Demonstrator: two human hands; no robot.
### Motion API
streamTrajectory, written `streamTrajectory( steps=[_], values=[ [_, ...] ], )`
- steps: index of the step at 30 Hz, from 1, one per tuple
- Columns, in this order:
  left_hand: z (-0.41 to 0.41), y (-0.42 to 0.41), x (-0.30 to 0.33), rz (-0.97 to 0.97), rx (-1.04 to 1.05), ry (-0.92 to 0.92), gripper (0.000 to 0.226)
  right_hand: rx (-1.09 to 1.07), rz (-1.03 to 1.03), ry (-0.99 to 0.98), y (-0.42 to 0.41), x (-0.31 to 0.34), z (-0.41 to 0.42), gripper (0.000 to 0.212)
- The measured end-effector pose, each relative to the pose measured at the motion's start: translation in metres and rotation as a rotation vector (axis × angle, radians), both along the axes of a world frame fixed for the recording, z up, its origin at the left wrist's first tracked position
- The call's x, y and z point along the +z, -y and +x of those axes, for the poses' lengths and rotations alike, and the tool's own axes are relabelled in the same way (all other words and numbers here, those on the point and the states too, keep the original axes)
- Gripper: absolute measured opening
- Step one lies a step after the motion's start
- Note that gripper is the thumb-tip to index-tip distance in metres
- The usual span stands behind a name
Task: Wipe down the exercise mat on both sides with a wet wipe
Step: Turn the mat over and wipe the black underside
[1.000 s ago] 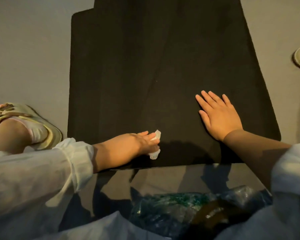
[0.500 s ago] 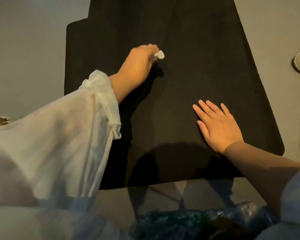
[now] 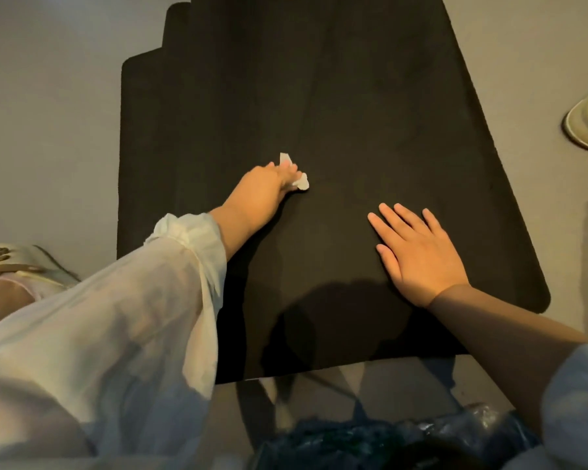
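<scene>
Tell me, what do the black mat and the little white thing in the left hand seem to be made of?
The exercise mat looks like foam or rubber: matte black, no shine, thin with rounded corners, lying in stepped folded layers at the far left. The wet wipe looks like a soft, thin non-woven cloth or paper: white and crumpled, bunched under the left hand. Whether it is damp cannot be seen.

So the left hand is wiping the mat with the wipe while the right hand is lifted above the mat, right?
Not quite. The head view shows the right hand lying flat on the mat, not lifted. The left hand does hold the wipe on the mat.
</scene>
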State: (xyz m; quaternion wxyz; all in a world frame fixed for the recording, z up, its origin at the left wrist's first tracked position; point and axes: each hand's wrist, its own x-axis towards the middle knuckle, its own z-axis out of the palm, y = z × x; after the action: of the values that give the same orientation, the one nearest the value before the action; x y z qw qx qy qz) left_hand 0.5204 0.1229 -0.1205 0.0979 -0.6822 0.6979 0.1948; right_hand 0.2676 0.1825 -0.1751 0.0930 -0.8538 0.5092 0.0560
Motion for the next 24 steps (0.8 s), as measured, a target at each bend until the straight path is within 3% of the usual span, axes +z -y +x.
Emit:
streamTrajectory(
  steps=[8,11,16,18,21,24],
  values=[
    [-0.013,-0.120,0.008,0.052,-0.208,-0.212,0.047,0.016,-0.032,-0.017,-0.001,-0.001,0.001,0.057],
    [-0.023,-0.160,0.010,0.096,-0.338,-0.208,0.049,0.019,-0.035,-0.018,-0.001,-0.002,0.002,0.055],
    [-0.035,-0.187,0.007,0.269,-0.433,-0.334,0.047,0.038,-0.007,0.002,-0.005,0.004,0.001,0.052],
    [-0.037,-0.186,0.011,0.255,-0.449,-0.372,0.041,0.067,0.012,0.080,-0.004,0.013,-0.003,0.045],
    [-0.038,-0.166,0.032,0.239,-0.305,-0.569,0.026,0.153,-0.126,0.142,0.006,0.028,-0.018,0.030],
    [-0.034,-0.132,0.041,0.106,-0.051,-0.729,0.022,-0.008,-0.197,0.045,0.018,0.034,-0.040,0.038]
  ],
)
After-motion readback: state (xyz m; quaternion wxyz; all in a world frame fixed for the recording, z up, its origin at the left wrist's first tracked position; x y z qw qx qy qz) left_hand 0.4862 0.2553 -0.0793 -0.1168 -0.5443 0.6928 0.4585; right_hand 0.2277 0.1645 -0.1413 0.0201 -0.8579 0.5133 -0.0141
